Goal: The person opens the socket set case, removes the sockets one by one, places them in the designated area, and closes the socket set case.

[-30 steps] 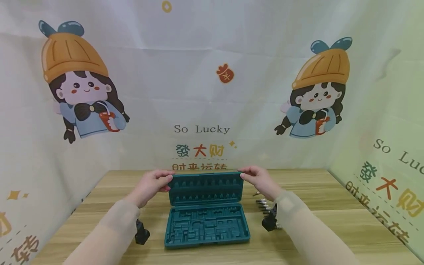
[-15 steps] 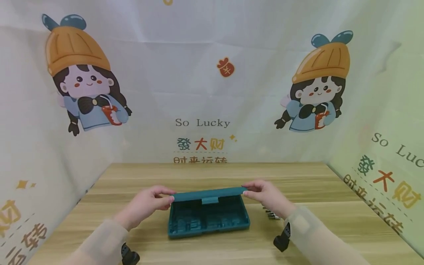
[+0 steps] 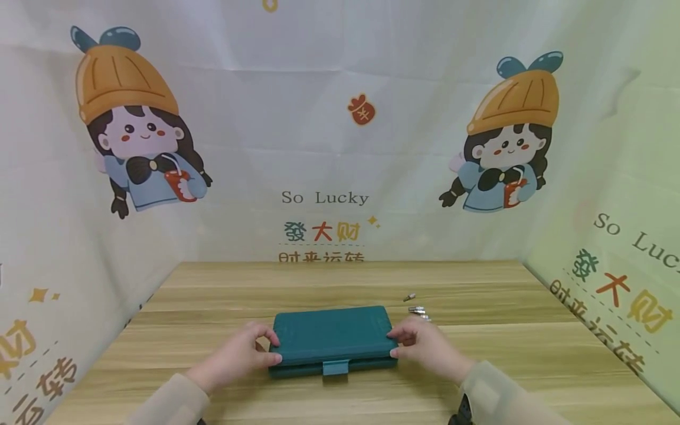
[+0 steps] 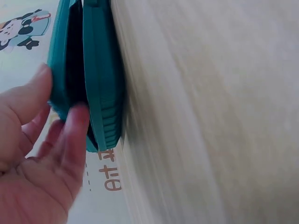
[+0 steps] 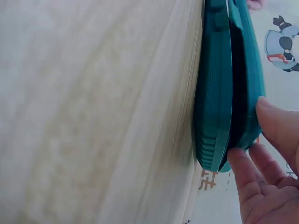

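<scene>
A teal plastic tool case (image 3: 332,333) lies on the wooden table, its lid lowered nearly flat over the base. Both wrist views show a dark gap between lid (image 4: 60,70) and base (image 4: 100,93). At the lid's left end my left hand (image 3: 239,354) pinches the edge between thumb and fingers. My right hand (image 3: 425,348) pinches the opposite end likewise, its thumb (image 5: 275,116) on the lid and fingertips at the gap. A latch tab (image 3: 336,368) hangs from the lid's front edge. The inside of the case is hidden.
Beyond my right hand, several small metal socket pieces (image 3: 417,310) lie on the wooden table (image 3: 223,289), partly hidden by the hand. One separate piece (image 3: 409,297) sits farther back. A printed cloth (image 3: 324,136) hangs behind the table.
The lid, upright a second ago and half lowered half a second ago, has swung down toward me onto the base. Both hands came down with it, and the case interior has gone from view.
</scene>
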Motion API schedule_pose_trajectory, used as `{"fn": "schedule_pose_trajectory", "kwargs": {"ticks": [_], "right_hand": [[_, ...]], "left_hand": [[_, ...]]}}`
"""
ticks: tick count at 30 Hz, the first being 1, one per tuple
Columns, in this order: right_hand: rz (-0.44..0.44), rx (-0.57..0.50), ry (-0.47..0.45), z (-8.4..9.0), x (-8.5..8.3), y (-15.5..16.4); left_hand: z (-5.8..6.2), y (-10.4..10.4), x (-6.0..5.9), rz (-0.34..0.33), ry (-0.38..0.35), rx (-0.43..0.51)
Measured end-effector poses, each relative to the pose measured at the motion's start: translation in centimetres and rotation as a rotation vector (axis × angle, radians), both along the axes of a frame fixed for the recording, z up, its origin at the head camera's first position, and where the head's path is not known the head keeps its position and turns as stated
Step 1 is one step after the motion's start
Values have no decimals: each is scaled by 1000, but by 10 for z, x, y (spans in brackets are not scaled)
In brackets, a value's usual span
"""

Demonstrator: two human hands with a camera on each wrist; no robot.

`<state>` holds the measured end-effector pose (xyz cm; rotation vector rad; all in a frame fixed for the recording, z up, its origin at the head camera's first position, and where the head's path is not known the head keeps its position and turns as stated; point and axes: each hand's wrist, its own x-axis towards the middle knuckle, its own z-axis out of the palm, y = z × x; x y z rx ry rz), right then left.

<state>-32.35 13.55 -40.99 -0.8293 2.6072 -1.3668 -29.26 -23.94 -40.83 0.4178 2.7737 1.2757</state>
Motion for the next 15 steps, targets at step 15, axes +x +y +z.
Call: {"fn": "schedule_pose_trajectory", "kwargs": {"ticks": [15], "right_hand": [[34, 474, 195, 25, -3, -54]], "left_hand": [[9, 16, -14, -94, 88, -552]]}}
